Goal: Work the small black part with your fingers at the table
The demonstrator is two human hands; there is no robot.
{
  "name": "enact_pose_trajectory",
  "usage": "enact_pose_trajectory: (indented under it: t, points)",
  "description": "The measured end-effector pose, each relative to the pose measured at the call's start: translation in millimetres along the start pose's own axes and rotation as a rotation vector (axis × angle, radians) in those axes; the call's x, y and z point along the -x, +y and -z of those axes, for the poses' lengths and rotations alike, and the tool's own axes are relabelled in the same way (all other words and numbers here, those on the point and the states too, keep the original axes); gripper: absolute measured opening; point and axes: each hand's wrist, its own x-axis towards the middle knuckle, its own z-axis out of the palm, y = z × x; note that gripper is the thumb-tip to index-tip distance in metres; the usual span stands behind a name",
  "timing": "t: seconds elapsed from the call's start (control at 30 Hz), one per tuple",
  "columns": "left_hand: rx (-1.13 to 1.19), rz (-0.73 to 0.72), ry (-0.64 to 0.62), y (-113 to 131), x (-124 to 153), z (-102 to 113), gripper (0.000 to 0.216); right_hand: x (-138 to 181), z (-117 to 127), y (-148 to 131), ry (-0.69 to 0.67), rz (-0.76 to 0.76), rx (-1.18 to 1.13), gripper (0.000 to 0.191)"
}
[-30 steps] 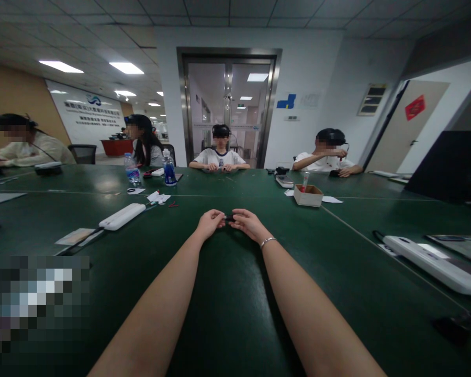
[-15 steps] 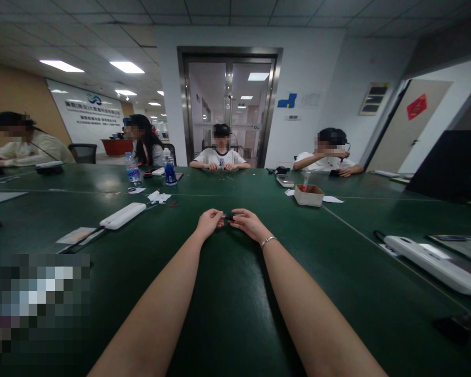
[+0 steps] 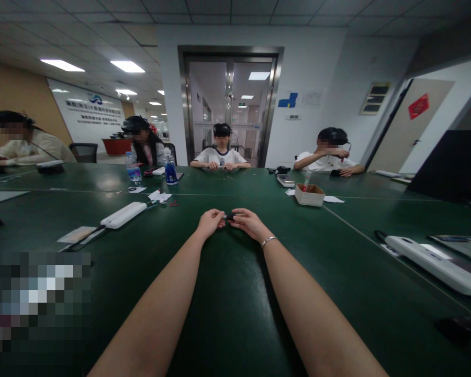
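Both my arms reach forward over the dark green table (image 3: 227,293). Between my fingertips is a small dark object (image 3: 230,216) with a lighter, metallic-looking left end; it is too small for me to name its kind. My left hand (image 3: 211,223) pinches the light end between thumb and fingers. The dark end is gripped by my right hand (image 3: 249,222), its fingers curled around from the right. A silver bracelet (image 3: 269,241) circles my right wrist. Parts of the object are covered by my fingers.
A white box-shaped device (image 3: 123,215) with a cable lies to the left, another white device (image 3: 432,264) to the right. Ahead stand two bottles (image 3: 171,174) and a small open box (image 3: 310,196) holding a tube. Several people sit around the table, one person (image 3: 220,152) directly opposite.
My hands stay nearly still with the small dark object between them. The person at the left of the bottles has turned the head slightly. The view has shifted very little.
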Motion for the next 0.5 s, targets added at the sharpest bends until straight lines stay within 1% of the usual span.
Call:
enact_pose_trajectory:
  t: [0.27, 0.5]
  points:
    - [0.017, 0.005, 0.006, -4.7, -3.1, -0.5, 0.022, 1.9, -1.9, -1.6, 0.001, -0.004, 0.014, 0.022]
    - [-0.009, 0.013, -0.007, -4.1, -2.6, 0.7, 0.024, 2.0, -1.3, -2.3, -0.009, -0.003, 0.009, 0.023]
